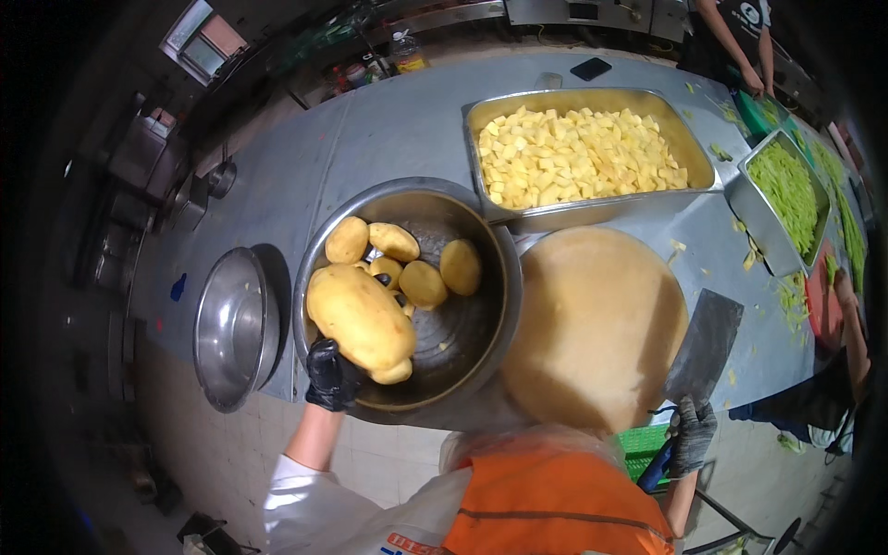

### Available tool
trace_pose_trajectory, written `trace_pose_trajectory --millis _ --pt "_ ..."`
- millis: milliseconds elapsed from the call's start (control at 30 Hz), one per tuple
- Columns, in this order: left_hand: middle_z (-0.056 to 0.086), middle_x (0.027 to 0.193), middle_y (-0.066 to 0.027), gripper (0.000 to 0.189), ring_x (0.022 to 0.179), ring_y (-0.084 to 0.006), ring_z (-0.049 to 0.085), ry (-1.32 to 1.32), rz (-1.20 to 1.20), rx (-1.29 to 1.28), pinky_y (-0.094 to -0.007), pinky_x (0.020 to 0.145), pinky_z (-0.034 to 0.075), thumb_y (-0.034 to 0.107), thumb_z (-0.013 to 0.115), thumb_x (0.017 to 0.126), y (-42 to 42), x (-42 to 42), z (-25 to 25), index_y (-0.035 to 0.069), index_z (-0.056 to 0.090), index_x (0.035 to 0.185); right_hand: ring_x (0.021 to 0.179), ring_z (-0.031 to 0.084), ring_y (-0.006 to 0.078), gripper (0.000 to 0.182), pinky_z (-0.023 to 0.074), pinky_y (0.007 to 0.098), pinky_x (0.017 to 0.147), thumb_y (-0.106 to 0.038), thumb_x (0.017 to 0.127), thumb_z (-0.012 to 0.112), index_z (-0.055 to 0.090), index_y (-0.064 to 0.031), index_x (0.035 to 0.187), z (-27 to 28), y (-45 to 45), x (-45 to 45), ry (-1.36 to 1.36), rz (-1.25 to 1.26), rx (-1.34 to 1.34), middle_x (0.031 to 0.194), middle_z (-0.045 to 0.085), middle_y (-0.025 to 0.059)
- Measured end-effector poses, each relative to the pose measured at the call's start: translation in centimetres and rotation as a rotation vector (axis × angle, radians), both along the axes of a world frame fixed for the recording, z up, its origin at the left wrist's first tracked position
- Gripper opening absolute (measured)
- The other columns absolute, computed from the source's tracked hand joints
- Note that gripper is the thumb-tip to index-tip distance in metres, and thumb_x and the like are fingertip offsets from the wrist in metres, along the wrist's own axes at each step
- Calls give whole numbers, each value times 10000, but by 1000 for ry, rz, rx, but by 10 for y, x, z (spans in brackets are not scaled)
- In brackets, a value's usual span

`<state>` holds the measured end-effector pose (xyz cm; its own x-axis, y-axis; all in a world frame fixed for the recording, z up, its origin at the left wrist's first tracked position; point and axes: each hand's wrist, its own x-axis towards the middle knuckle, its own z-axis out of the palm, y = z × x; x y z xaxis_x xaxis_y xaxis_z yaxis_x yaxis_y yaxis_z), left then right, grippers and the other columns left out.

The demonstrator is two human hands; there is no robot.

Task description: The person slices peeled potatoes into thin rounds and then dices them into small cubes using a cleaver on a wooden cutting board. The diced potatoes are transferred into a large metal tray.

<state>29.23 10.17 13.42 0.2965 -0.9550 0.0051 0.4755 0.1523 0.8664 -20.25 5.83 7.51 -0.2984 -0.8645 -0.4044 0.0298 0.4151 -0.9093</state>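
Note:
My left hand, in a black glove, grips a large peeled potato above the left part of a steel bowl. Two black fingertips show past the potato's far side. A smaller pale end peeks out beneath it. Several more potatoes lie in the bowl. My right hand wears a grey knit glove and is closed around a cleaver, its broad dark blade pointing away from me at the right edge of a round chopping board.
A deep steel tray of diced potato stands behind the board. A smaller steel bowl sits left. On the right are a pan of green shreds, a red board and co-workers' hands. A phone lies farther back.

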Motion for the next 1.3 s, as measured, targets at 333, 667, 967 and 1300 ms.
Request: trace_pose_trajectory --millis 333,667,967,1300 --pt "366 1379 -108 711 1242 -300 383 579 -141 -166 -459 1039 315 600 365 858 -42 -115 50 115 312 1376 499 438 35 44 324 192 434 -118 854 591 613 -80 850 -9 9 -8 44 5 -44 627 533 -50" --pt "337 1395 -126 753 1238 -327 382 383 -436 -65 -469 1057 286 627 352 871 -65 -192 94 112 237 1408 560 554 103 99 446 266 528 -79 799 669 620 -11 852 9 31 -16 533 -67 -272 664 626 63" --pt "382 1353 -43 500 1211 -195 401 128 -370 116 -321 1011 352 393 336 975 -79 -224 78 143 266 1402 800 650 251 248 506 336 731 -64 760 689 643 -21 1000 47 42 -40 1208 -143 -832 941 668 143" --pt "479 1258 -150 584 1172 -233 452 491 -679 56 -339 995 354 448 448 917 -95 -269 108 30 361 1316 820 630 283 369 498 361 721 -50 703 654 618 2 1066 74 52 -36 1330 -208 -804 968 654 159"
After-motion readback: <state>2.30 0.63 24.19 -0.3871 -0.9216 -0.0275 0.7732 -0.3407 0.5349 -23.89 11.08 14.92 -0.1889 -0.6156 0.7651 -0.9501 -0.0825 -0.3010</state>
